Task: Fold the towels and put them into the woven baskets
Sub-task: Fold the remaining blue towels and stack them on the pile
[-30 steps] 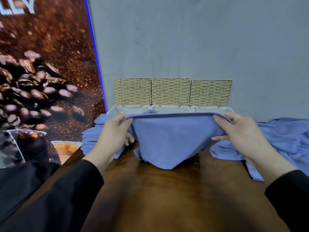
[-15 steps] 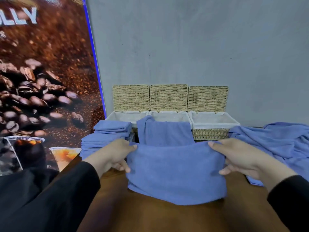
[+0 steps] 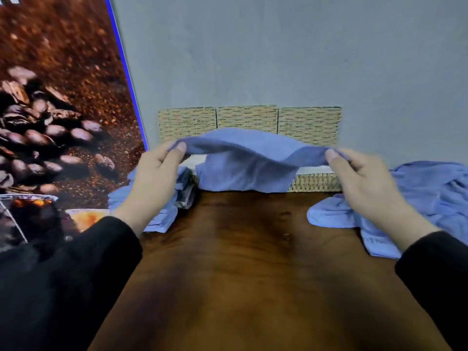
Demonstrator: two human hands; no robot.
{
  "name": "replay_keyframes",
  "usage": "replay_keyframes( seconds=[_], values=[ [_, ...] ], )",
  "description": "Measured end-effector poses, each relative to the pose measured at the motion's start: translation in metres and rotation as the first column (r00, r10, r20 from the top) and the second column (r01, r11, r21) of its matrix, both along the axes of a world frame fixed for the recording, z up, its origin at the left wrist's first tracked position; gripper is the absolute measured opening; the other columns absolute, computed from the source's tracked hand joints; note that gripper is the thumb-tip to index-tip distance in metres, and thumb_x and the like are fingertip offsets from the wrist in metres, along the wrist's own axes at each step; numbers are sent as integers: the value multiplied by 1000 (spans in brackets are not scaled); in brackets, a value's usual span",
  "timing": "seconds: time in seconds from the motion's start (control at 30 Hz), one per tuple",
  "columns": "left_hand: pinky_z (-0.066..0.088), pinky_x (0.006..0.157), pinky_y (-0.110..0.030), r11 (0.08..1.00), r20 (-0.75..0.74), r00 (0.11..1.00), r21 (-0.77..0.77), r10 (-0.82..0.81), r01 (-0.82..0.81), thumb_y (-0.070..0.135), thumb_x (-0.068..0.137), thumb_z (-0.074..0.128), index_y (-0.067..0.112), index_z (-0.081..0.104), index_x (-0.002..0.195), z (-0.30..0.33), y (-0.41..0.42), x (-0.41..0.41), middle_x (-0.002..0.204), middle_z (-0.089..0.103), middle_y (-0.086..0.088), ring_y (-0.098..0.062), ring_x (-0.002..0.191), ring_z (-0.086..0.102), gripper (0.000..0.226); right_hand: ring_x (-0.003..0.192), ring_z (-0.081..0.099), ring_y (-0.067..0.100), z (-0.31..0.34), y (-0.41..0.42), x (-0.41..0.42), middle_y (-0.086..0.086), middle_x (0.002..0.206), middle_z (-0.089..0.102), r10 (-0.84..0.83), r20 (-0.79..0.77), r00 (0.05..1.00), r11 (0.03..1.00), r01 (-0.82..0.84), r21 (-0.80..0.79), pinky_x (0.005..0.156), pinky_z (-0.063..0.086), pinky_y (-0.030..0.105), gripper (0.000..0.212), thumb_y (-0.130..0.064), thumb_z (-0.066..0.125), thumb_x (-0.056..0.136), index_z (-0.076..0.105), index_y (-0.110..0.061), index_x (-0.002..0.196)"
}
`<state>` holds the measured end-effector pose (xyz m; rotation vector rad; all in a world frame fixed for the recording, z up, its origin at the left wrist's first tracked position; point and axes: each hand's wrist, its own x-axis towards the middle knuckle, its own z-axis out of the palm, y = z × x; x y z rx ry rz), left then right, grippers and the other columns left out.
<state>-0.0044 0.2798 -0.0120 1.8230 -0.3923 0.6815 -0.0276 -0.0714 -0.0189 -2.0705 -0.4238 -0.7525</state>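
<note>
Both hands are raised over the far end of the surface (image 3: 240,262), a blue towel (image 3: 243,163) stretched between them. The left hand (image 3: 154,178) pinches one top corner, thumb pressed on the cloth and the other fingers curled beneath it. The right hand (image 3: 364,181) pinches the opposite corner the same way, thumb on top. The towel is soft, nappy terry; its upper edge sags in a shallow wave between the two grips, and the body hangs down in front of the woven baskets (image 3: 314,182), with its lower hem just at the surface's far edge.

The baskets stand in a row against the grey wall (image 3: 278,51), their raised backs a pale, tight straw weave in square panels, with white fabric lining at the rims. Whether anything lies in them I cannot tell, since the held towel covers most of the openings.

By the left forearm sits a stack of folded towels (image 3: 162,219), flat and square-edged. To the right lies a loose, rumpled heap of towels (image 3: 430,193) in the same blue. The surface is dark, glossy wood grain. Black sleeves (image 3: 76,274) cover both arms, and a coffee-bean poster (image 3: 50,110) leans at the left.
</note>
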Motion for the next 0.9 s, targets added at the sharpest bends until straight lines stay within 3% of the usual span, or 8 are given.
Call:
replay_keyframes(
  seconds=[0.07, 0.13, 0.23, 0.33, 0.43, 0.6, 0.73, 0.9],
  values=[
    [45, 98, -26, 975, -162, 987, 219, -14, 50, 46, 101, 47, 25, 77, 108, -49, 13, -14, 106, 74, 16, -4, 106, 65, 37, 64, 51, 0, -46, -4, -18, -18, 66, 56, 46, -180, 982, 992, -66, -109, 64, 41, 19, 55, -51, 42, 103, 67, -5, 86],
    [40, 108, -23, 918, -320, 947, 365, -29, 152, 42, 104, 49, 37, 75, 114, -95, 27, -29, 120, 69, 26, 4, 121, 58, 28, 102, 59, -19, -90, -11, -29, -31, 104, 69, 79, -365, 928, 964, -165, -210, 92, 42, 7, 45, -52, 44, 95, 76, -22, 105],
    [25, 120, -20, 766, -449, 887, 530, -110, 363, 49, 100, 50, 45, 73, 114, -136, 45, -49, 136, 57, 31, 9, 136, 43, 27, 129, 45, -17, -129, -27, -39, -41, 125, 59, 127, -504, 854, 865, -344, -365, 121, 26, 24, 44, -60, 41, 97, 75, -34, 105],
    [18, 120, -24, 696, -382, 919, 635, -96, 336, 75, 94, 39, 47, 75, 108, -144, 54, -54, 133, 56, 38, 13, 135, 39, 48, 114, 60, -3, -135, -34, -34, -25, 113, 68, 92, -415, 905, 811, -310, -496, 112, 34, 35, 57, -70, 29, 100, 71, -32, 92],
    [38, 107, -44, 748, -163, 986, 652, -22, 125, 68, 97, 41, 37, 76, 98, -137, 44, -41, 112, 68, 33, 5, 118, 57, 47, 89, 64, 13, -125, -19, -22, -5, 90, 68, 107, -315, 943, 863, -245, -442, 85, 49, 39, 54, -62, 36, 103, 67, -21, 85],
    [25, 122, -42, 627, -334, 941, 745, 54, 228, 78, 84, 38, 42, 58, 137, -146, 8, -22, 150, 43, 24, 1, 143, 33, 68, 117, 53, -3, -135, 13, -5, -26, 121, 57, 136, -400, 906, 803, -338, -491, 105, 42, 31, 27, -52, 58, 96, 68, -34, 113],
    [20, 120, -36, 649, -266, 962, 742, 55, 168, 70, 91, 41, 42, 66, 127, -152, 4, -23, 142, 46, 29, 4, 139, 36, 52, 112, 53, 0, -141, 12, -10, -26, 112, 56, 108, -385, 917, 803, -308, -509, 101, 42, 36, 27, -61, 50, 94, 66, -41, 102],
    [26, 114, -31, 556, -286, 958, 802, 36, 219, 77, 88, 31, 42, 68, 124, -145, -3, -13, 139, 54, 27, 3, 131, 44, 62, 130, 38, -8, -140, 19, -11, -34, 133, 45, 52, -381, 923, 761, -284, -584, 110, 26, 26, 41, -61, 46, 96, 62, -40, 127]
  ],
)
